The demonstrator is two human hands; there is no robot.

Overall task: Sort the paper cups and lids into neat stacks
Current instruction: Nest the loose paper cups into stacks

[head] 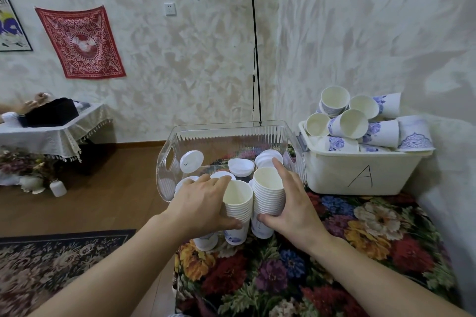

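Observation:
Two stacks of white paper cups stand side by side on the floral tablecloth. My left hand [203, 203] grips the left stack [238, 203] around its rims. My right hand [291, 201] grips the taller right stack [269, 193], forefinger raised along its back. A shorter cup [206, 240] sits partly hidden under my left hand. Behind the stacks, several white lids [241, 167] lie loose in a clear plastic bin [167, 162]. A white tub marked "A" [360, 175] at the right holds a heap of loose blue-patterned cups [353, 123].
The floral-clothed table [347, 252] ends at its left edge near my left forearm, with wooden floor and a rug [51, 260] beyond. A floor lamp [255, 46] stands behind the bin. A side table [51, 131] stands at the far left by the wall.

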